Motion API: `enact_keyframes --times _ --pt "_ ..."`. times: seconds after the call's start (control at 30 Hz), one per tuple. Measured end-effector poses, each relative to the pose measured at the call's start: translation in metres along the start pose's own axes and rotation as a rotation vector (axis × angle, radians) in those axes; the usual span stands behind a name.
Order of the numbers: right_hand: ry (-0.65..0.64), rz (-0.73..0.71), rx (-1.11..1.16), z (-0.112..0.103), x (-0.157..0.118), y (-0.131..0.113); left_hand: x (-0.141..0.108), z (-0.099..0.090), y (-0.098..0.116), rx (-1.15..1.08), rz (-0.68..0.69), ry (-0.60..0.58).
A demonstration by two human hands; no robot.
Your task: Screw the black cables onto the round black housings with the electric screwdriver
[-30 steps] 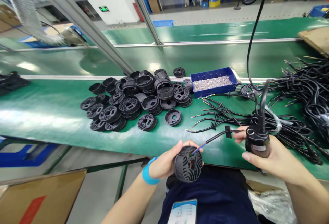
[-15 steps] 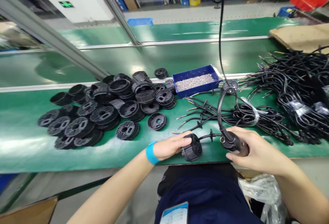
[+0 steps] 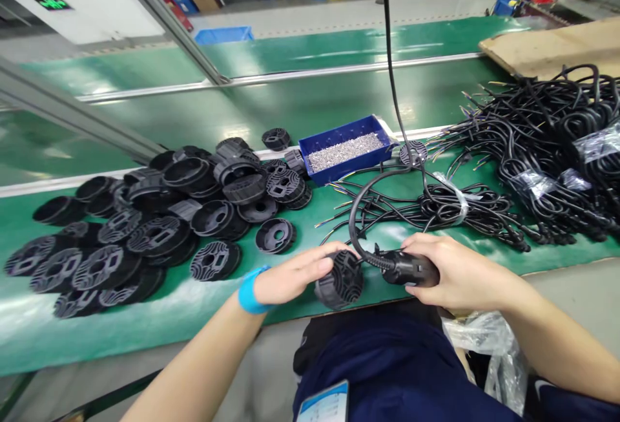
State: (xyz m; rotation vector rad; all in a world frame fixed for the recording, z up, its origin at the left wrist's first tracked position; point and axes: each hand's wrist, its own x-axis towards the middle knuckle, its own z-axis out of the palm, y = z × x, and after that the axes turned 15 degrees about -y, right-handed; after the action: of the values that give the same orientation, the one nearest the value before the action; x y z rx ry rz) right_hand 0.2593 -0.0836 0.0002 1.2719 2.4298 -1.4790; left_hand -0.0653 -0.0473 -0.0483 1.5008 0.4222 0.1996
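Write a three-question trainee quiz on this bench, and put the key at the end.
1. What does the left hand hold?
2. True or false: the right hand grips a black corded tool.
3. What colour are the small pieces in the blue tray?
A. Silvery
B. Red
C. Green

Key:
1. A round black part with a ridged face.
2. True.
3. A.
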Motion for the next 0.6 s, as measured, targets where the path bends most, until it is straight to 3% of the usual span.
enact_keyframes --times 0.13,0.2,0.27,0.33,0.43,0.53,0.6 --pt "-0.015 -0.002 -0.003 -0.003 0.003 0.0 0.036 0.007 -0.002 0.217 0.02 -0.06" --pt "-0.03 -0.003 -0.004 -0.005 0.002 0.001 0.047 0.01 -0.004 0.393 0.01 -0.018" --pt "-0.04 -0.002 -0.002 -0.006 0.002 0.002 0.049 0.015 -0.007 0.604 -0.018 0.144" --pt "-0.033 0.004 0.004 -0.005 0.004 0.005 0.044 0.024 -0.01 0.774 -0.044 0.392" --pt "-0.014 0.006 0.026 -0.004 0.009 0.008 0.031 0.046 -0.017 0.904 -0.032 0.659" --pt "-0.017 -0.007 0.056 -0.006 0.012 0.008 0.026 0.067 -0.024 0.972 0.002 0.697" --pt "-0.021 -0.015 0.069 -0.008 0.011 0.007 0.027 0.071 -0.026 0.954 0.006 0.689"
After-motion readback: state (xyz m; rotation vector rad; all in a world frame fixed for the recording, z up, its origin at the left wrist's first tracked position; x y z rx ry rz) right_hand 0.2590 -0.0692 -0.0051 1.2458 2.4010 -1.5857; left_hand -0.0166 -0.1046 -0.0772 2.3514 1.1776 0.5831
